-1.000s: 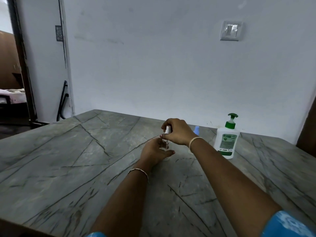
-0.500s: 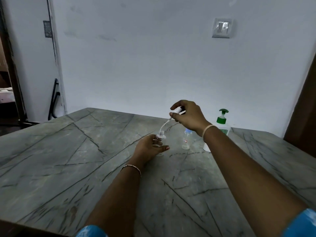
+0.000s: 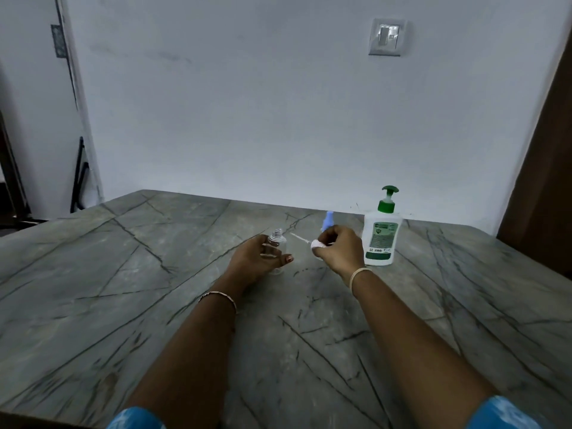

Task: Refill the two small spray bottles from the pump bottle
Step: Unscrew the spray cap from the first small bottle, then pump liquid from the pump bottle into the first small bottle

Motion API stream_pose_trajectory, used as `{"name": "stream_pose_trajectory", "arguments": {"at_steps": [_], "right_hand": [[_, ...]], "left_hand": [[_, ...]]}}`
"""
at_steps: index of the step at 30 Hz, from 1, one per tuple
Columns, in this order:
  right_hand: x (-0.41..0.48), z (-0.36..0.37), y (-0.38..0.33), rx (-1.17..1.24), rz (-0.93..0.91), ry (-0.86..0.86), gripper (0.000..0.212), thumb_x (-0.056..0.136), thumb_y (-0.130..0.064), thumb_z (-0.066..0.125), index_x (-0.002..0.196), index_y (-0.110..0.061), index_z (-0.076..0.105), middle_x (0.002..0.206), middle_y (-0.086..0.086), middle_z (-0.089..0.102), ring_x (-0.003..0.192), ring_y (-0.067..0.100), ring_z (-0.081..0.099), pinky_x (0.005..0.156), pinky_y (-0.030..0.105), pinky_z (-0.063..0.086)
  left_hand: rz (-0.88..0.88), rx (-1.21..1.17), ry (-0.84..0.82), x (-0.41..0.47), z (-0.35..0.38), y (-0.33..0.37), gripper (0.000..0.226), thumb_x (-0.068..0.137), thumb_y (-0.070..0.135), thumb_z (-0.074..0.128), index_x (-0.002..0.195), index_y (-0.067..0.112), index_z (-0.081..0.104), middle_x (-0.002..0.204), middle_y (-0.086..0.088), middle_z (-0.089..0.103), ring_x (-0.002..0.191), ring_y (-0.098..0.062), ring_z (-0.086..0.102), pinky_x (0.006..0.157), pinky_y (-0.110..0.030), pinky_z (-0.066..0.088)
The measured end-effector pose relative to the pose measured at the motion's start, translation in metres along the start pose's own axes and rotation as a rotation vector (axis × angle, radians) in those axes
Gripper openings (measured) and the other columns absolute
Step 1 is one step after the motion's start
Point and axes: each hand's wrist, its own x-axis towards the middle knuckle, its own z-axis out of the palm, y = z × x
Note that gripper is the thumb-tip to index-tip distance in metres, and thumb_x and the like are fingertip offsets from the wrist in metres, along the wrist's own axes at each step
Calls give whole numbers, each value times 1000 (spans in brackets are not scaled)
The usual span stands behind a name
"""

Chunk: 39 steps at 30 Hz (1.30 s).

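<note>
A plain home room, it seems: veined stone table (image 3: 93, 289), bare white wall (image 3: 247, 119), light switch (image 3: 387, 37) at 1 o'clock, wooden door (image 3: 544, 181) at 3 o'clock.

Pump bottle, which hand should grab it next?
Right hand: it is just beside the pump bottle, though it should probably set down the spray top first. The left hand grips the open bottle.

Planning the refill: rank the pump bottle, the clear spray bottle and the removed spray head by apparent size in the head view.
1. pump bottle, clearly largest.
2. clear spray bottle, partly behind the left hand.
3. spray head, partly inside the right hand.
</note>
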Motion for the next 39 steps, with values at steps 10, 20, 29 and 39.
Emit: {"name": "stream_pose_trajectory", "arguments": {"at_steps": [10, 20, 29, 39], "right_hand": [[-1, 16, 19, -329, -89, -2, 10, 79, -19, 73, 81, -14, 64, 91, 5, 68, 87, 23, 62, 71, 24, 43], [-4, 13, 17, -330, -135, 1, 15, 77, -21, 77, 81, -15, 64, 88, 4, 68, 81, 20, 60, 70, 25, 45], [-6, -31, 16, -318, -100, 45, 24, 69, -20, 82, 78, -17, 61, 82, 1, 67, 80, 21, 63, 67, 26, 46], [10, -78, 22, -302, -84, 393, 15, 80, -21, 69, 93, -19, 62, 102, 5, 65, 100, 28, 59, 75, 35, 49]], "left_hand": [[-7, -21, -26, 2, 1, 0, 54, 68, 38, 82, 113, 19, 60, 104, 3, 70, 92, -10, 66, 88, -29, 53], [-10, 44, -3, -3, -2, 6, 70, 69, 39, 82, 128, 11, 58, 123, 0, 64, 95, -4, 57, 82, -18, 41], [0, -12, -2, -9, 0, 12, 63, 65, 30, 86, 120, 11, 61, 112, -3, 69, 97, -13, 66, 89, -26, 51], [24, -71, -102, -15, 15, 22, 65, 59, 33, 87, 116, 13, 62, 108, 0, 70, 98, -15, 67, 95, -41, 53]]}}
